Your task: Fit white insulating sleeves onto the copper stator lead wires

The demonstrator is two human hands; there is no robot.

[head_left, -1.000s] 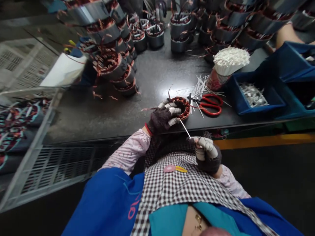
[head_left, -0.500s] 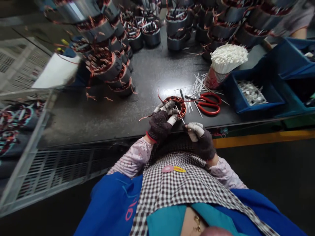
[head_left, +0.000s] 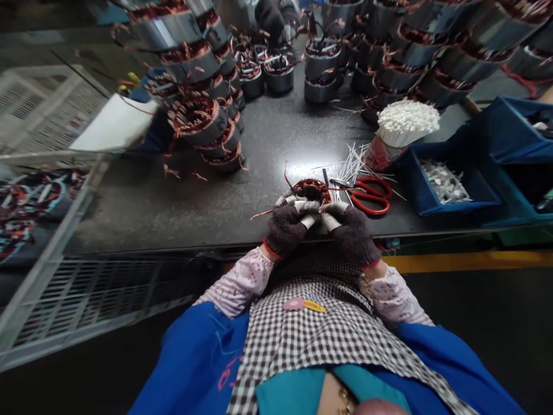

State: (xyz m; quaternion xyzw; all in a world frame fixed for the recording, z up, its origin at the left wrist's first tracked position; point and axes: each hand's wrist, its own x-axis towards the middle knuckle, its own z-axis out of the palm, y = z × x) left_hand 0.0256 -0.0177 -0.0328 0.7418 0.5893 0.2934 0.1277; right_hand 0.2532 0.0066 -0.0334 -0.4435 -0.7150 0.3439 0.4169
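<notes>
A motor stator (head_left: 311, 190) with copper windings lies at the near edge of the black table (head_left: 181, 207). My left hand (head_left: 288, 223), in a dark glove with taped fingertips, is closed against the stator's near left side. Beside it, my right hand (head_left: 349, 227), gloved the same way, has its fingers bent onto the stator's near right rim. The two hands touch each other. A loose copper lead sticks out to the left of the stator. I cannot see the thin white strip between my fingers.
Red-handled scissors (head_left: 368, 193) and loose white strips (head_left: 353, 161) lie right of the stator. A bundle of white sticks (head_left: 405, 120) stands behind them. Blue bins (head_left: 449, 178) sit at the right. Stacks of stators (head_left: 203, 115) fill the back; another person's gloved hand (head_left: 272, 17) works there. Wire racks (head_left: 64, 276) stand left.
My right hand, which was held low and away from the table with a thin white strip, has come up to the stator and now meets my left hand there.
</notes>
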